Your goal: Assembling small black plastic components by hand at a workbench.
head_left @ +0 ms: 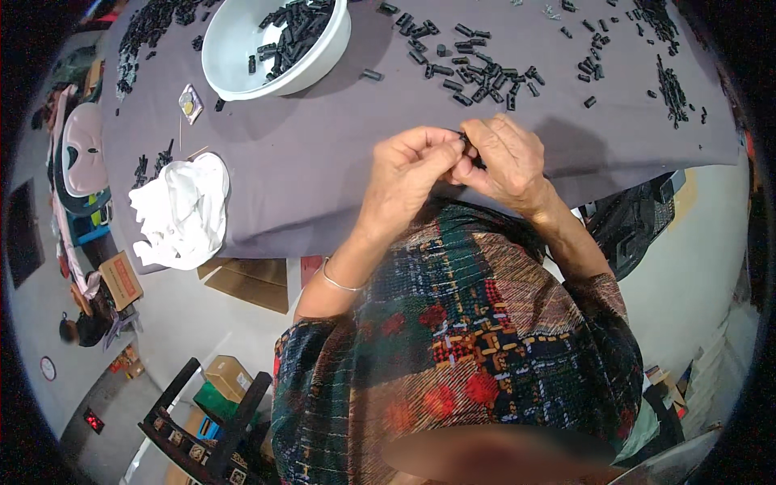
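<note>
My left hand (pixel 411 171) and my right hand (pixel 508 162) meet above the near edge of the grey-covered table. Between their pinched fingers is a small black part (pixel 478 160), mostly covered by the fingertips, so its exact shape cannot be made out. Just beyond my hands lies a loose pile of short black cylindrical pieces (pixel 489 79). Up and to the left, a white basin (pixel 335 52) holds many similar black pieces. One single black piece (pixel 372 74) lies between the basin and the pile.
A crumpled white cloth (pixel 184 212) lies at the table's left edge, beside thin black parts (pixel 153 164). Heaps of small black parts (pixel 671 93) lie at the far right, others (pixel 153 32) at the far left. A dark chair (pixel 210 428) stands lower left, near cardboard (pixel 250 283).
</note>
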The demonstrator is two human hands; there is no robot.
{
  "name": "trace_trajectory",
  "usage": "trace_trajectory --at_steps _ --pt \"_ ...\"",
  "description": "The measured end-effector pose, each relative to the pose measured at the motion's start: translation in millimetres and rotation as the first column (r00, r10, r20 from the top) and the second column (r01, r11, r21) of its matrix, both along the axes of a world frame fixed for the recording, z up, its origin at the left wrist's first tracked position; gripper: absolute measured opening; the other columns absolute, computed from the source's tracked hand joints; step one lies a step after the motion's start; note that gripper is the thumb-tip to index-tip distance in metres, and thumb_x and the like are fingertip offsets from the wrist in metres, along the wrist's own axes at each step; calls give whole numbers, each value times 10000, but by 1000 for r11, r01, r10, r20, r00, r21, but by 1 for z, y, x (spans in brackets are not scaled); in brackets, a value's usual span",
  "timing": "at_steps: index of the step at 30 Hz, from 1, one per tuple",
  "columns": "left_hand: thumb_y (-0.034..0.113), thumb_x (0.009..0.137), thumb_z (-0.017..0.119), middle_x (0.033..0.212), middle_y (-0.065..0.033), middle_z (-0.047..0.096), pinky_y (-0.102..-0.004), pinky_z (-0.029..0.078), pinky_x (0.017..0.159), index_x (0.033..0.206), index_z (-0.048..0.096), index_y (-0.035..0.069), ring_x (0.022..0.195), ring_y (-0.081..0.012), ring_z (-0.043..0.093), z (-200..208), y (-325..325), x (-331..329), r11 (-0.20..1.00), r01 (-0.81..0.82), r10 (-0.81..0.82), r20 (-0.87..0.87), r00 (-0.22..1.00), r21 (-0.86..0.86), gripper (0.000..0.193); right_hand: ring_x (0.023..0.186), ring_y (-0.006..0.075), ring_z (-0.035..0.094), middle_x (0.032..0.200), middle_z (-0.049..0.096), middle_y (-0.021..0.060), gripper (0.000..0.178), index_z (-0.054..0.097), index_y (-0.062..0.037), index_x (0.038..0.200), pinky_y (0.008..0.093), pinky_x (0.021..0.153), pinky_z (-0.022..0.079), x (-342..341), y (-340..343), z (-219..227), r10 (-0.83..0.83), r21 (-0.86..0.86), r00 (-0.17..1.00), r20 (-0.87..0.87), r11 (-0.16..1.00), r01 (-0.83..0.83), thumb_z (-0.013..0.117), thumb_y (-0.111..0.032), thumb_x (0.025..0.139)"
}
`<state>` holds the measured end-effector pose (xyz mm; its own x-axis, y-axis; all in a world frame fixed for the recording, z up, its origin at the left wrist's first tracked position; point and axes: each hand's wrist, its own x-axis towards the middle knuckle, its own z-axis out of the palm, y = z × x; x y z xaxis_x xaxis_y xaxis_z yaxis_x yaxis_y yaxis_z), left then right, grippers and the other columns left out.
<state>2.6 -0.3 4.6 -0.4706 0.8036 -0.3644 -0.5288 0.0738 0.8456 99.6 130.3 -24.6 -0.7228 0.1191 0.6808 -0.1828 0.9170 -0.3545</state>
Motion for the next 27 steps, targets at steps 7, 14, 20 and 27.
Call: trace_trajectory --at_steps 7,14,20,27 --pt "83 902 570 749 -55 637 -219 472 640 874 628 -55 695 -82 578 -5 -2 -1 1000 26 -27 -87 996 -18 152 583 205 531 691 499 61 409 568 24 912 303 482 447 0 3 -3 71 43 997 30 996 -73 720 -63 543" --pt "107 911 550 780 -72 644 -228 485 662 907 624 -61 714 -101 593 -3 -5 -4 1000 18 -18 -28 999 8 184 571 202 529 691 498 54 348 568 -4 893 300 498 455 -5 1 0 70 -40 997 21 997 -70 698 -58 575" --pt "92 900 537 919 -121 657 -293 519 776 986 616 -76 846 -158 633 -9 -9 -13 990 54 -84 234 969 132 206 560 192 518 675 490 41 341 566 -9 894 289 498 448 -4 -1 2 32 -73 999 -19 997 -33 695 -55 582" --pt "147 910 461 821 -90 646 -239 495 656 916 631 -79 711 -121 595 -3 -2 -5 997 77 -77 10 997 7 283 565 195 523 658 493 37 351 571 -16 888 305 512 453 -5 -1 2 -1 -61 1000 -20 998 0 699 -63 565"
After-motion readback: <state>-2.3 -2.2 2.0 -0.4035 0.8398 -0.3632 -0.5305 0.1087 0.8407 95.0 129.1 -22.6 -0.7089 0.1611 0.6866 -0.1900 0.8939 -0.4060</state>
